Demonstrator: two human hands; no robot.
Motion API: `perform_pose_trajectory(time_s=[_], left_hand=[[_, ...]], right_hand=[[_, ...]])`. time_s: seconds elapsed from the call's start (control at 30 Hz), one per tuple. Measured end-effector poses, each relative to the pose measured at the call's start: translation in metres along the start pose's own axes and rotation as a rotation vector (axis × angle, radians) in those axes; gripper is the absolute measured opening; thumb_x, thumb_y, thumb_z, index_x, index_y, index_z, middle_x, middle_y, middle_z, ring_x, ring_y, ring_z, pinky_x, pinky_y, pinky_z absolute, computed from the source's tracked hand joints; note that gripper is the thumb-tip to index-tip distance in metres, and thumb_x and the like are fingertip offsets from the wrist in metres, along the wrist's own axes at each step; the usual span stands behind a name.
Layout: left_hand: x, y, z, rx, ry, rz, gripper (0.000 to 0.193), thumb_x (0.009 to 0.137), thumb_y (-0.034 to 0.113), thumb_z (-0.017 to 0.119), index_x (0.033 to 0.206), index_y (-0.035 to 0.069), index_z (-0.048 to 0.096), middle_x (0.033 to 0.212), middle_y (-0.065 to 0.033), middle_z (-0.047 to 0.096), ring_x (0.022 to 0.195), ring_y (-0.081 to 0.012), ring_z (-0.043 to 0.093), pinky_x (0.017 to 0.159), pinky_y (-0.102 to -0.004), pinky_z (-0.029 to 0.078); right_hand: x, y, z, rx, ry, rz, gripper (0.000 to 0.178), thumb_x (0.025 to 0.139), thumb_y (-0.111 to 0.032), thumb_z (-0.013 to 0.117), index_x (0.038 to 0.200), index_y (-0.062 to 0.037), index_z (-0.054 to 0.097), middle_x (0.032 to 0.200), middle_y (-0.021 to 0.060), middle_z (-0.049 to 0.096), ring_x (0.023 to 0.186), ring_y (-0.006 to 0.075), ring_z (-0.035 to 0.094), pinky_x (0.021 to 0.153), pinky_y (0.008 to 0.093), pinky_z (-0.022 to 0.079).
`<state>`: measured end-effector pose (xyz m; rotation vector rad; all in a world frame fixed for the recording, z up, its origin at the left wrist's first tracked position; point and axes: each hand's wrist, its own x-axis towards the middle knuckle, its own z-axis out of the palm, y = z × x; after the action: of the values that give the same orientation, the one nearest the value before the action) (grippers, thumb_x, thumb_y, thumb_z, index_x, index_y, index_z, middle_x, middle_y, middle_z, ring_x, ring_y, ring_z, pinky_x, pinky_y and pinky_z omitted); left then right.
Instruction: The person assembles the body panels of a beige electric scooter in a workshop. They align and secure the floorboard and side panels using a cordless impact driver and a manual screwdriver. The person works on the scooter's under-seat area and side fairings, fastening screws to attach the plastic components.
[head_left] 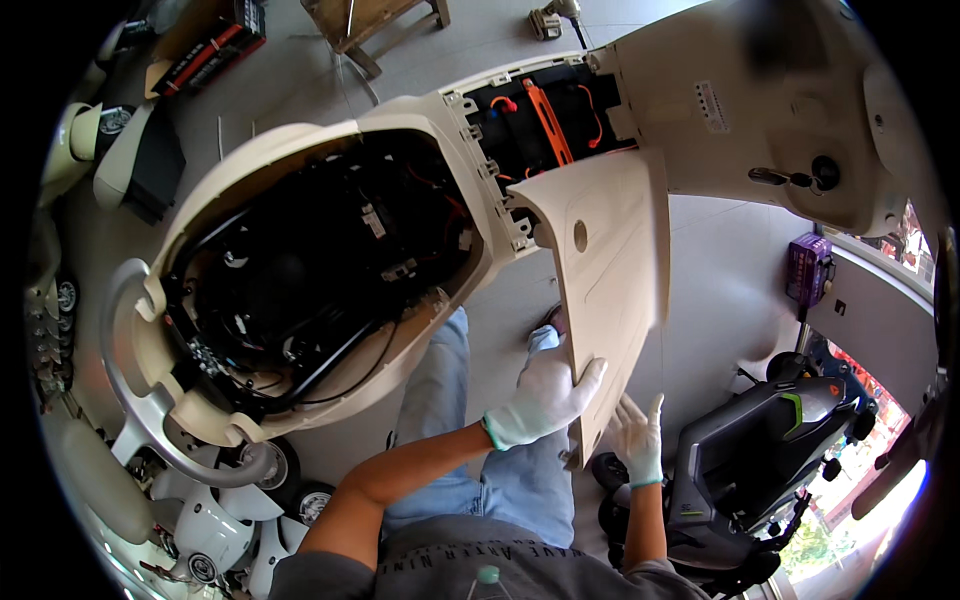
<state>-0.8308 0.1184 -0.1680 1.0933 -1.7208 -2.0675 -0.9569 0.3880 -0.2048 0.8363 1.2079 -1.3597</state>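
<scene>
A beige scooter floor panel (610, 260) stands tilted beside the open footwell of a beige scooter (500, 215). My left hand (545, 398), in a white glove, is closed on the panel's near edge, thumb on its face. To the right of that edge, my right hand (637, 442), gloved too, has its fingers stretched toward the panel and its thumb apart; whether the fingertips touch it is hard to see. The uncovered battery bay (540, 125) shows an orange strap (548, 120) and orange wires. Left of it, the body cavity (310, 260) has no seat over it and shows black frame tubes and wiring.
A silver rear grab rail (125, 350) curves out at the scooter's left end. Keys (795, 178) hang in the front shield. A dark grey scooter (750, 450) stands at right, white scooters (210, 520) at lower left. A cordless tool (548, 22) and wooden stool (365, 25) are beyond.
</scene>
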Motion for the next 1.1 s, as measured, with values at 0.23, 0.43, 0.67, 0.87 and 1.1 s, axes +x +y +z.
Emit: perform_pose_trajectory(time_s=[0.23, 0.43, 0.67, 0.87, 1.1], left_hand=[[0.029, 0.011, -0.020, 0.016, 0.135, 0.059, 0.019, 0.088, 0.017, 0.060, 0.087, -0.002, 0.064, 0.072, -0.0165, 0.065, 0.065, -0.0312, 0.064, 0.059, -0.0365, 0.050], [0.087, 0.013, -0.063, 0.013, 0.114, -0.070, 0.024, 0.089, 0.021, 0.061, 0.091, -0.003, 0.062, 0.079, -0.0135, 0.066, 0.070, -0.0238, 0.064, 0.065, -0.0332, 0.050], [0.168, 0.003, -0.111, -0.419, 0.100, -0.341, 0.014, 0.092, 0.007, 0.053, 0.104, 0.000, 0.051, 0.101, -0.0077, 0.058, 0.091, -0.0159, 0.060, 0.075, -0.0307, 0.051], [0.220, 0.006, -0.141, -0.431, 0.004, -0.413, 0.023, 0.093, 0.015, 0.052, 0.109, -0.001, 0.050, 0.110, -0.0111, 0.057, 0.103, -0.0219, 0.057, 0.085, -0.0405, 0.048], [0.290, 0.019, -0.209, 0.900, -0.285, -0.428, 0.042, 0.088, 0.041, 0.061, 0.098, 0.001, 0.056, 0.096, -0.0128, 0.059, 0.082, -0.0187, 0.062, 0.069, -0.0319, 0.050]], right_hand=[[0.065, -0.003, 0.107, -0.036, -0.048, -0.084, 0.076, 0.090, -0.062, 0.039, 0.137, -0.0018, 0.036, 0.134, 0.0157, 0.047, 0.118, 0.0280, 0.051, 0.097, 0.0424, 0.043], [0.121, -0.010, 0.164, 0.067, 0.070, -0.152, 0.067, 0.089, -0.061, 0.045, 0.131, -0.0084, 0.044, 0.122, 0.0094, 0.058, 0.103, 0.0239, 0.061, 0.087, 0.0410, 0.052], [0.222, -0.021, 0.188, 0.237, 0.199, -0.147, 0.072, 0.084, -0.062, 0.052, 0.121, -0.0006, 0.049, 0.109, 0.0130, 0.061, 0.088, 0.0265, 0.065, 0.074, 0.0436, 0.056], [0.237, -0.035, 0.233, 0.267, 0.385, -0.198, 0.072, 0.084, -0.060, 0.055, 0.118, 0.0026, 0.051, 0.107, 0.0134, 0.062, 0.086, 0.0260, 0.065, 0.073, 0.0415, 0.057], [0.286, -0.018, 0.215, 0.316, 0.327, -0.225, 0.073, 0.085, -0.064, 0.049, 0.127, -0.0044, 0.047, 0.117, 0.0109, 0.059, 0.097, 0.0259, 0.062, 0.082, 0.0405, 0.054]])
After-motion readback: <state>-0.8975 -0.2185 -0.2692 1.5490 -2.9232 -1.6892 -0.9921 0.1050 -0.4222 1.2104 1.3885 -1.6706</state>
